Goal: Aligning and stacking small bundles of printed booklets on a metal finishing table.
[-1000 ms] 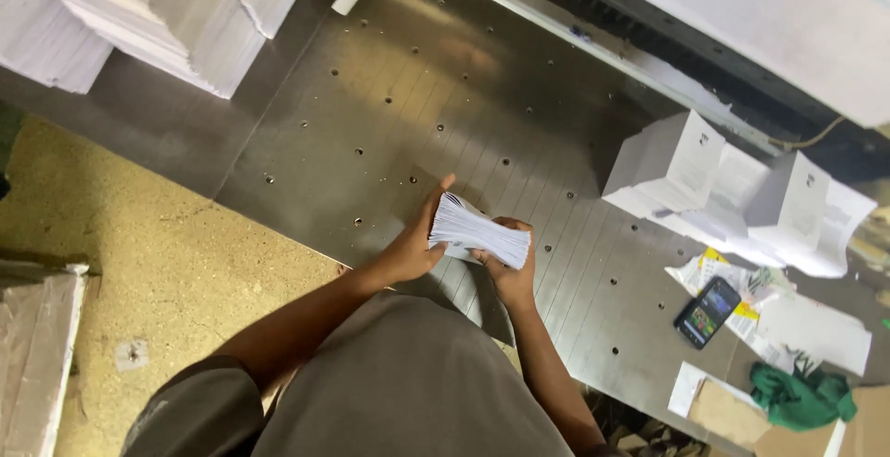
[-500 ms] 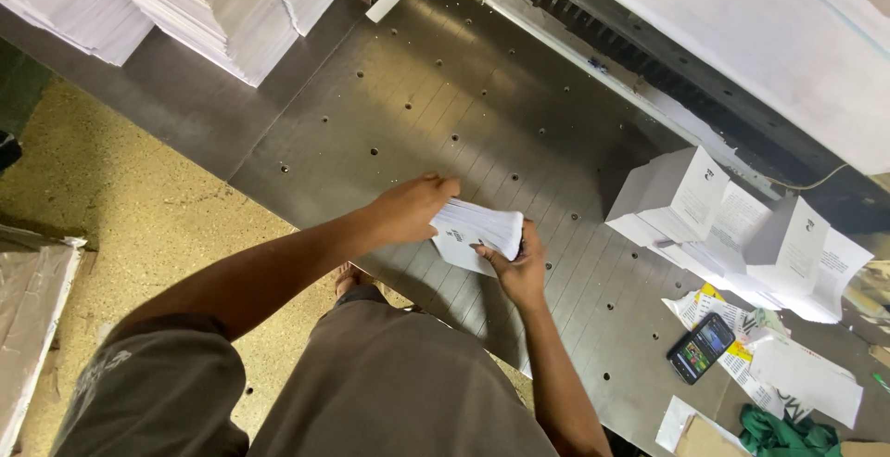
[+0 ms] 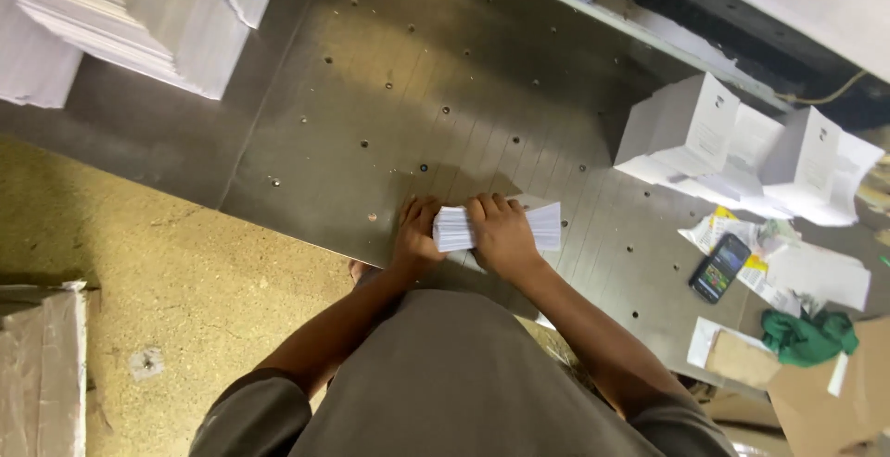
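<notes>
Head view: looking straight down over the person's own arms onto a steel table (image 3: 399, 95).
Stack (image 3: 542, 227): a small white paper stack lying flat near the table's front edge, long axis running left to right, its cut ends showing at both sides.
Left hand (image 3: 415, 234): curled against the stack's left end, fingers closed on it.
Right hand (image 3: 501, 233): laid over the top of the stack, fingers wrapped down its far side, gripping.
Change: half a second ago the stack was lifted and tilted between the hands; now it's down level on the steel, and the right hand has come over on top.
Edges: the table's front edge runs just under the wrists, yellow floor (image 3: 158, 272) beyond it.
Room: bare perforated steel opens up behind and left of the stack.
Right side: white boxes (image 3: 691, 128) well apart, a phone (image 3: 719, 267) and a green cloth (image 3: 805, 336) nearer the corner.
Far left: tall paper piles (image 3: 111, 21).
</notes>
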